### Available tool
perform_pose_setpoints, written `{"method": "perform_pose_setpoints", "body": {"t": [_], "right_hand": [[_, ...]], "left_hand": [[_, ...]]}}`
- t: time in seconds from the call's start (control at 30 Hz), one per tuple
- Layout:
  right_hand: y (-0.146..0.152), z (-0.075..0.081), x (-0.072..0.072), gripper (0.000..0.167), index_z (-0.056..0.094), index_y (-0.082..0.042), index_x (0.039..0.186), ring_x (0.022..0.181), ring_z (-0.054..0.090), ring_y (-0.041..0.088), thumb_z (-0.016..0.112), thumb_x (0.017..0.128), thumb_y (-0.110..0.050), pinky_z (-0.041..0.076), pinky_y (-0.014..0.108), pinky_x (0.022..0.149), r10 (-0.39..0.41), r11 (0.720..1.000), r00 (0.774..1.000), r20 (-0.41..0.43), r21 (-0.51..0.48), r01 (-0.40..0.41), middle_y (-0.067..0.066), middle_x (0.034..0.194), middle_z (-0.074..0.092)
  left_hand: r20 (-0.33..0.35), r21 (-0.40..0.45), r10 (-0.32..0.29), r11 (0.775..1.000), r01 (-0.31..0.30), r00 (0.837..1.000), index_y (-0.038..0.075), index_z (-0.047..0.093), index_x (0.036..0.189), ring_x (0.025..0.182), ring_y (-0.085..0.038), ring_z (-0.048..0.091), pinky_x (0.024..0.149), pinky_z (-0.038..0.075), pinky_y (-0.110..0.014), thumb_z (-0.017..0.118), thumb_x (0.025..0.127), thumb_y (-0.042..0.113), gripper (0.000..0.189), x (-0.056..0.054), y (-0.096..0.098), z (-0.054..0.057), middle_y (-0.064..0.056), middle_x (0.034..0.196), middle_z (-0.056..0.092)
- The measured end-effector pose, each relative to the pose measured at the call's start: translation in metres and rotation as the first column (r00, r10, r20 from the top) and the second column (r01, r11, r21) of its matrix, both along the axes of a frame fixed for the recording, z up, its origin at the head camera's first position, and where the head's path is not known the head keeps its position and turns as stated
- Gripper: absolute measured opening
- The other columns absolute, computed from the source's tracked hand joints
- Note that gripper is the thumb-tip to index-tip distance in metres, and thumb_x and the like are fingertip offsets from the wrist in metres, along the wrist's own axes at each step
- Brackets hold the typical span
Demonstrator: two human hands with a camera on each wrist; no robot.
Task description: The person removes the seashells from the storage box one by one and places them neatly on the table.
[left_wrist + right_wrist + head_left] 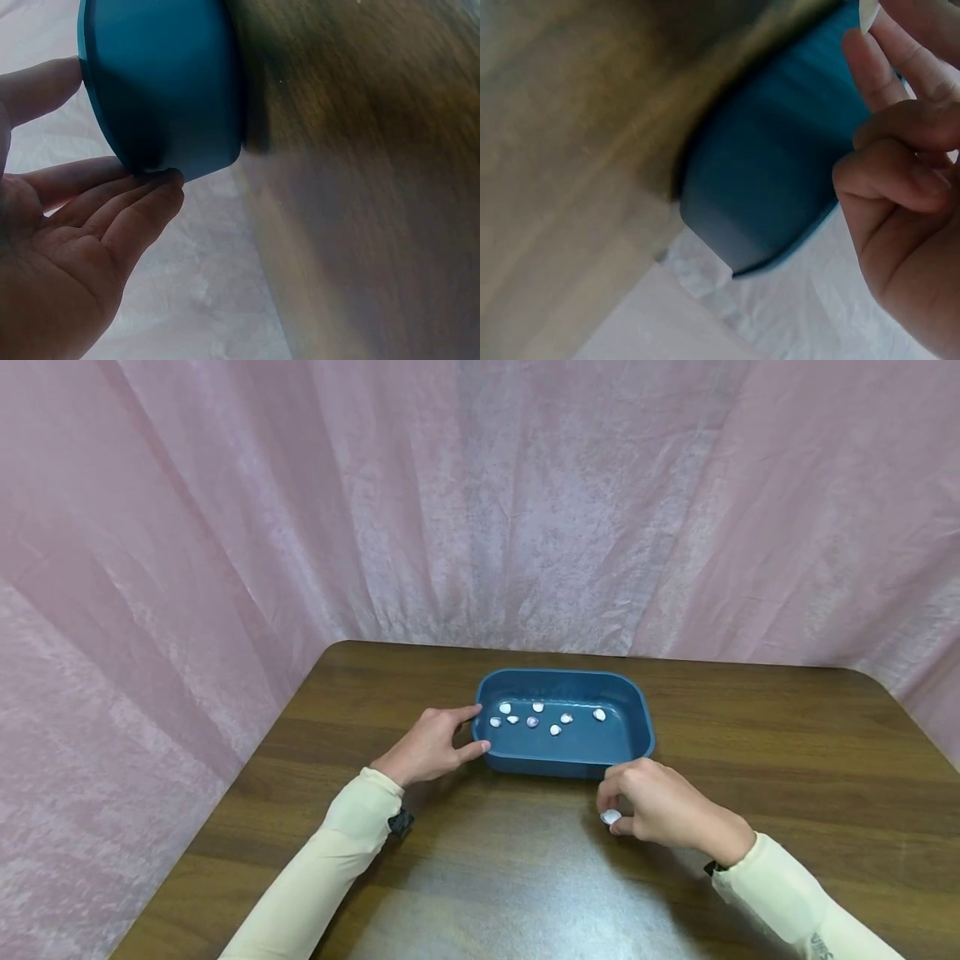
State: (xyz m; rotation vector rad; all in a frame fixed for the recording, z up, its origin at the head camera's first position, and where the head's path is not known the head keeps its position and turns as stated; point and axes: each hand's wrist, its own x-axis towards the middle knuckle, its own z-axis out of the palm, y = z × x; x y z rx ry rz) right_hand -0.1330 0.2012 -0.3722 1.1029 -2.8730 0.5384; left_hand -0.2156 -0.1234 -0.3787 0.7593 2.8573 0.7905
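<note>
A blue rectangular plastic basin stands on the table, with several small whitish seashells scattered over its floor. At its left end my left hand touches the rim, thumb and forefinger spread apart. The left wrist view shows the other fingers nearly straight, their tips against the basin's outer wall. In front of the basin's near right corner, my right hand pinches one white seashell between thumb and fingertips, low over the table. Only a pale edge of that seashell shows in the right wrist view.
The brown wood-grain table has rounded far corners. Pink velvety curtains hang behind it and along its left side. Pale sleeves cover both forearms, with a dark wrist device by the left cuff.
</note>
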Motion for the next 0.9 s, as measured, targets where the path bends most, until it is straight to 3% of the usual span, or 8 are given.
{"method": "perform_pose_setpoints", "body": {"t": [0.2, 0.47, 0.7, 0.9], "right_hand": [[-0.003, -0.008, 0.002, 0.032, 0.065, -0.029, 0.070, 0.068, 0.048, -0.001, 0.090, 0.066, -0.010, 0.038, 0.019, 0.056, -0.057, 0.998, 0.998, -0.005, 0.021, 0.057, -0.018, 0.072, 0.056], [-0.005, -0.014, 0.001, 0.032, 0.064, -0.029, 0.068, 0.065, 0.045, -0.001, 0.090, 0.065, -0.010, 0.036, 0.018, 0.052, -0.142, 0.989, 0.990, 0.009, 0.052, 0.141, -0.016, 0.068, 0.055], [-0.006, -0.015, 0.000, 0.031, 0.065, -0.029, 0.068, 0.063, 0.045, -0.001, 0.091, 0.066, -0.011, 0.036, 0.019, 0.050, -0.170, 0.984, 0.984, 0.042, 0.053, 0.168, -0.015, 0.064, 0.054], [-0.007, -0.016, -0.001, 0.029, 0.067, -0.028, 0.070, 0.060, 0.044, 0.000, 0.090, 0.067, -0.012, 0.036, 0.019, 0.048, -0.172, 0.984, 0.983, 0.067, 0.063, 0.167, -0.014, 0.062, 0.052]], "left_hand": [[0.015, -0.007, 0.010, 1.000, -0.010, 1.000, 0.002, 0.049, 0.147, 0.133, -0.030, 0.058, 0.110, 0.051, -0.045, 0.070, 0.095, 0.036, 0.067, 0.000, -0.001, -0.001, -0.017, 0.148, 0.055], [-0.014, -0.007, -0.002, 1.000, 0.001, 1.000, -0.001, 0.050, 0.146, 0.131, -0.031, 0.060, 0.109, 0.052, -0.046, 0.071, 0.095, 0.035, 0.066, 0.002, 0.000, -0.002, -0.019, 0.146, 0.056], [0.026, 0.013, 0.009, 1.000, -0.009, 1.000, 0.002, 0.049, 0.148, 0.130, -0.030, 0.061, 0.108, 0.053, -0.045, 0.071, 0.094, 0.036, 0.067, 0.001, 0.000, 0.000, -0.018, 0.147, 0.055], [0.011, 0.005, 0.001, 1.000, -0.001, 1.000, 0.001, 0.049, 0.147, 0.128, -0.030, 0.062, 0.106, 0.055, -0.045, 0.070, 0.095, 0.035, 0.066, 0.001, 0.000, 0.001, -0.019, 0.145, 0.057]]}}
